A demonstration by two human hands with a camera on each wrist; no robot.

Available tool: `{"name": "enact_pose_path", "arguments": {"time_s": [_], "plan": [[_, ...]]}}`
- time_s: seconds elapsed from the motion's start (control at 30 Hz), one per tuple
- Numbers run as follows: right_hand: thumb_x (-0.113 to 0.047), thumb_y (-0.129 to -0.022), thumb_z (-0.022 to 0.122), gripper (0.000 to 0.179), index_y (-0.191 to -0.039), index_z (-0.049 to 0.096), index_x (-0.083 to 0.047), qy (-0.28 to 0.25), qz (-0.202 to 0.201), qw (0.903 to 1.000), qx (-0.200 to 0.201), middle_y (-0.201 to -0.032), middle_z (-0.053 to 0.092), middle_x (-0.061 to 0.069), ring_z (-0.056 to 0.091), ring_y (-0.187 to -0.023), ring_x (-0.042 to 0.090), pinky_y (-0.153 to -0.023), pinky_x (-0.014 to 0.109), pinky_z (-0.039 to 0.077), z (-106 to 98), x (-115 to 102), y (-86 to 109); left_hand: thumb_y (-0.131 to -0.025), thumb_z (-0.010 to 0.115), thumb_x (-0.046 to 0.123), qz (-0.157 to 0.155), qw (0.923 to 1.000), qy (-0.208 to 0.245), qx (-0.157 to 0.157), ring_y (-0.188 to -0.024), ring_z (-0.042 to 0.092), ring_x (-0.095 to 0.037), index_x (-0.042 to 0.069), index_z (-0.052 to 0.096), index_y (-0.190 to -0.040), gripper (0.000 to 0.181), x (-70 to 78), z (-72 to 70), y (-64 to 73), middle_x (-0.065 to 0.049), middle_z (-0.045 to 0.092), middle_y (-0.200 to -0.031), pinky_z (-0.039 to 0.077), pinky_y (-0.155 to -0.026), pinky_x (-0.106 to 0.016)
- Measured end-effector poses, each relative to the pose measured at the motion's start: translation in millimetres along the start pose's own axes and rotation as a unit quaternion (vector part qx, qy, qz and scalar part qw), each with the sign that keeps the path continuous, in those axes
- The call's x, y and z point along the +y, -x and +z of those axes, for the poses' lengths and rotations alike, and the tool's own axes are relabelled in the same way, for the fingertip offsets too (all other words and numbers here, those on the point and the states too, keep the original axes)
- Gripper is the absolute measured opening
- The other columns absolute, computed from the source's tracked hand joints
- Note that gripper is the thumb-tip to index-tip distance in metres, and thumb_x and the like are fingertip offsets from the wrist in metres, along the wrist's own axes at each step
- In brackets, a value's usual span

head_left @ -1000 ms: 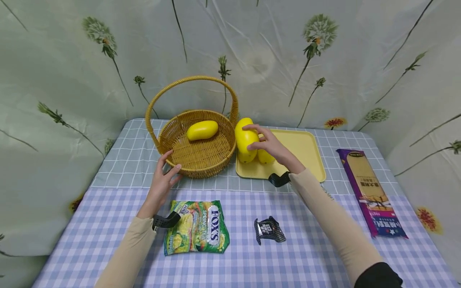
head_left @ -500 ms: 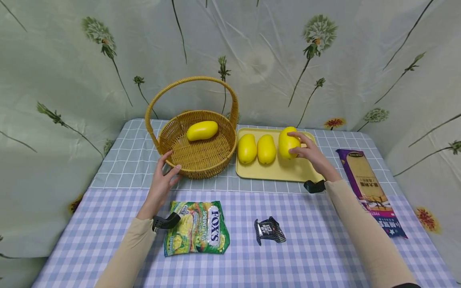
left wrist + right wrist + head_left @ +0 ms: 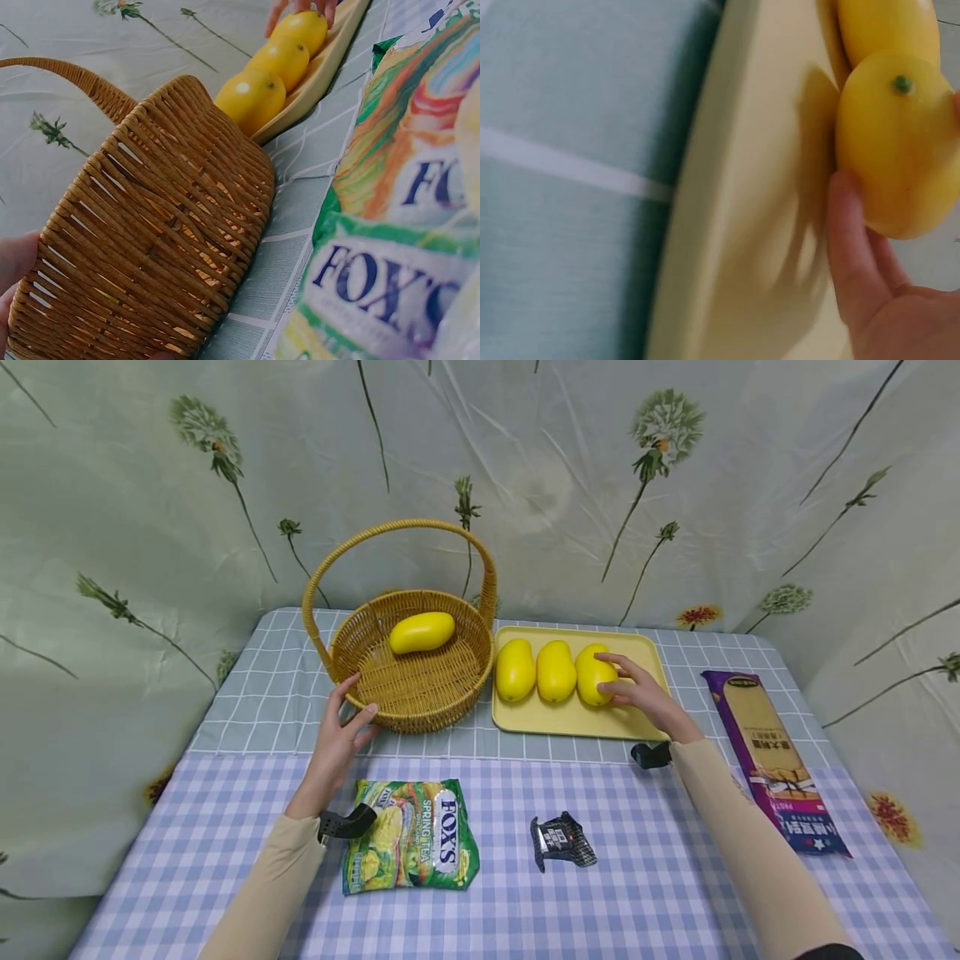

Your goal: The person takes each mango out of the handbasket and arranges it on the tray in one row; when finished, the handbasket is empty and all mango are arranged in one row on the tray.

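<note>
My left hand [image 3: 337, 739] grips the front left rim of the round wicker basket [image 3: 420, 714], which has a tall arched handle. Inside the basket lies one yellow mango [image 3: 422, 632]. To its right, the pale yellow tray [image 3: 525, 720] bears a row of three mangoes. Fingers and thumb of my right hand [image 3: 641, 693] are around the rightmost mango [image 3: 592, 675], which sits against the middle mango [image 3: 555, 671]. At the tray's left end is the third mango [image 3: 515, 670]. In the right wrist view, the fingertips touch the side of the held mango [image 3: 896, 150].
A green FOX'S candy bag [image 3: 412, 835] lies in front of the basket, beneath my left wrist. Right of it is a small black wrapped packet [image 3: 561, 841]. A long purple pasta package [image 3: 776, 760] lies at the right. A flowered curtain [image 3: 555, 485] hangs behind the table.
My right hand has carried a mango from above the tray's left end to the right, then lowered it beside the other two. The left hand and basket have stayed put.
</note>
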State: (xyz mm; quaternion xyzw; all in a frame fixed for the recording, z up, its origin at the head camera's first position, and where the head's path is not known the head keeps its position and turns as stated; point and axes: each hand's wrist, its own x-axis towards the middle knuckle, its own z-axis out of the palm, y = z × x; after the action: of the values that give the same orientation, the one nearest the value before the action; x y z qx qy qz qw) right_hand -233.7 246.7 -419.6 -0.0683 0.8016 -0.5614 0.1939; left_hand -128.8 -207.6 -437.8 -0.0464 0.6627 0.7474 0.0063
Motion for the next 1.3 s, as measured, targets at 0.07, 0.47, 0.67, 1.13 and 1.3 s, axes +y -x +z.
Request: {"name": "enact_pose_path", "arguments": {"time_s": [0.07,0.47,0.67,1.13,1.3], "plan": [[-0.015,-0.097,0.057,0.061,-0.15,0.027,-0.007,0.003,0.001,1.0,-0.005,-0.155,0.011,0.019,0.017,-0.135,0.041,-0.105,0.056,0.035,0,-2,-0.5,-0.101,0.051,0.013,0.0,1.0,-0.002,0.0,-0.136,0.028,-0.034,0.018,0.015,-0.154,0.064,-0.2,0.3,0.1,0.002,-0.01,-0.158,0.036,-0.106,-0.049],[-0.008,-0.097,0.054,0.056,-0.147,0.03,0.002,0.045,-0.033,0.9982,0.022,-0.151,0.017,0.027,0.02,-0.135,0.048,-0.107,0.06,0.028,-3,-24,12.0,-0.102,0.047,0.008,-0.008,1.0,0.0,-0.002,-0.137,0.025,-0.038,0.013,0.014,-0.154,0.062,13.9,5.2,6.2,-0.002,-0.01,-0.158,0.033,-0.107,-0.051],[-0.003,-0.098,0.051,0.044,-0.139,0.039,0.009,0.063,-0.099,0.9905,0.072,-0.141,0.034,0.031,0.033,-0.127,0.047,-0.098,0.039,0.04,10,-59,20.5,-0.101,0.05,0.014,0.002,1.0,-0.006,0.0,-0.138,0.025,-0.035,0.019,0.015,-0.154,0.063,0.1,0.2,0.1,0.002,-0.009,-0.158,0.035,-0.107,-0.048],[-0.008,-0.098,0.056,0.039,-0.136,0.05,-0.001,0.037,-0.206,0.9776,-0.023,-0.132,0.049,0.02,0.052,-0.111,0.035,-0.094,0.041,0.047,80,-95,-50.6,-0.101,0.051,0.016,0.008,0.9998,-0.015,-0.002,-0.137,0.026,-0.035,0.018,0.018,-0.153,0.062,-0.7,-0.3,0.0,0.001,-0.007,-0.158,0.036,-0.106,-0.047],[-0.01,-0.097,0.058,0.041,-0.136,0.049,0.0,0.057,-0.233,0.9677,-0.077,-0.136,0.048,0.018,0.05,-0.115,0.036,-0.095,0.042,0.047,113,-122,-73.0,-0.101,0.052,0.017,0.008,0.9999,-0.013,0.0,-0.138,0.025,-0.036,0.016,0.017,-0.153,0.063,-1.4,-1.2,0.3,0.0,-0.006,-0.158,0.036,-0.106,-0.047]]}}
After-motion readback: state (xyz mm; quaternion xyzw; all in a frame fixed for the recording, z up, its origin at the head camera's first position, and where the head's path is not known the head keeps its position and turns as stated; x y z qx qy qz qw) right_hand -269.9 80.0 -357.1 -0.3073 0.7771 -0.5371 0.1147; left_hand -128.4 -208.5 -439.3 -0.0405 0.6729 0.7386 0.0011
